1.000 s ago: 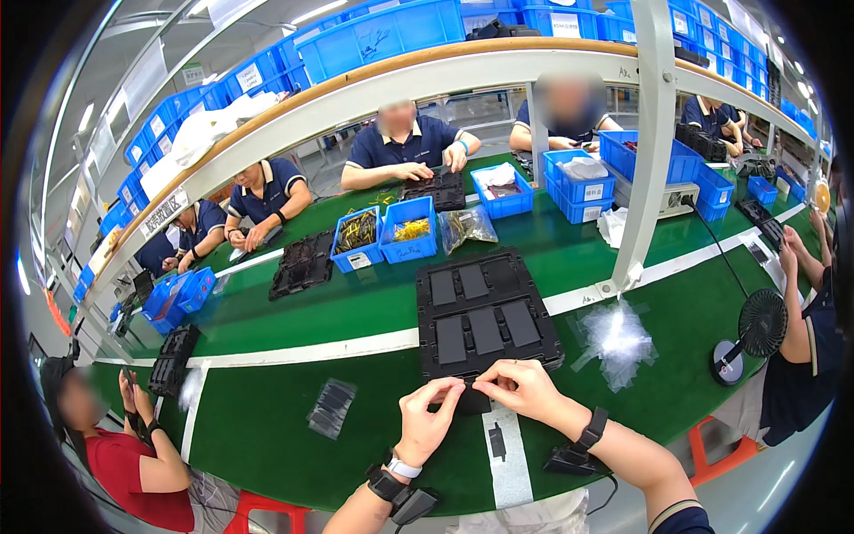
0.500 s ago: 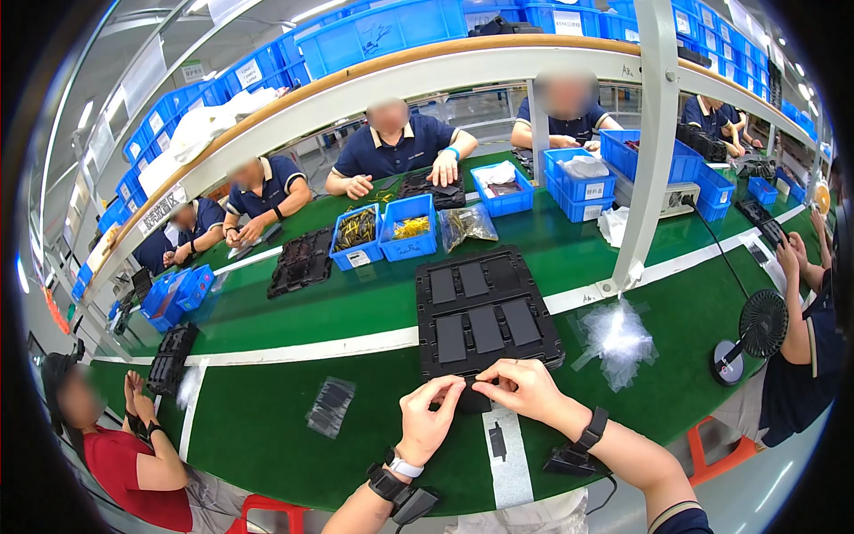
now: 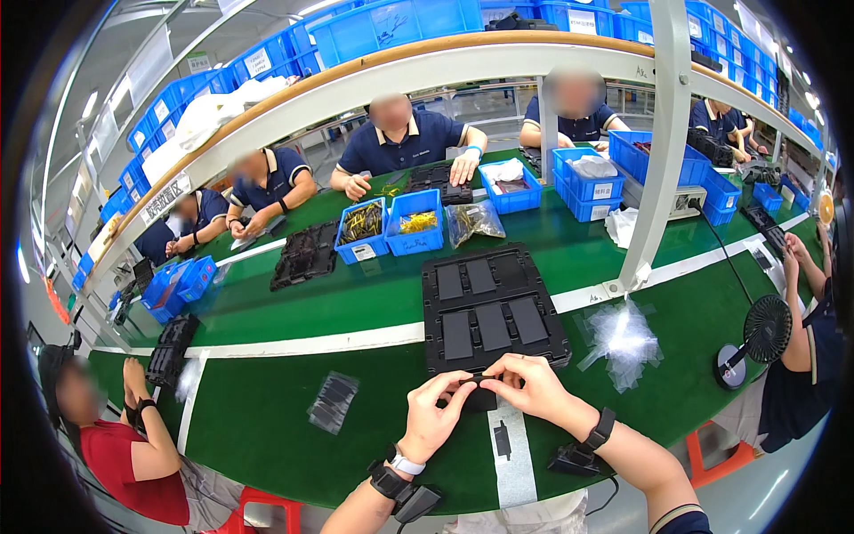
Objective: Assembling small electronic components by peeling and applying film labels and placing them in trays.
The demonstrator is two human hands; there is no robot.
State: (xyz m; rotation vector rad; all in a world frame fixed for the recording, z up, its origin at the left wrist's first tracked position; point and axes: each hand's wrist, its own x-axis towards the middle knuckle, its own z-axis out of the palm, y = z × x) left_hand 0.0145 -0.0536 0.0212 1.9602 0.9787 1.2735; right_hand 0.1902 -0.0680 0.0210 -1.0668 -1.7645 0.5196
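Green bench (image 3: 258, 418): five dark panels (image 3: 488, 329) sit in the black tray (image 3: 527, 270), likely done. At its near edge, our left hand (image 3: 432, 416) and right hand (image 3: 532, 390) pinch a dark piece (image 3: 482, 400), seemingly unfinished; how many remain, we cannot tell.

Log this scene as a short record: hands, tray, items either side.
Left hand: pinches a black piece, partly hidden
Right hand: pinches the same piece
Tray: black, just beyond the hands, five dark panels in it
Left of tray: translucent strips
Right of tray: clear film pile, black fan
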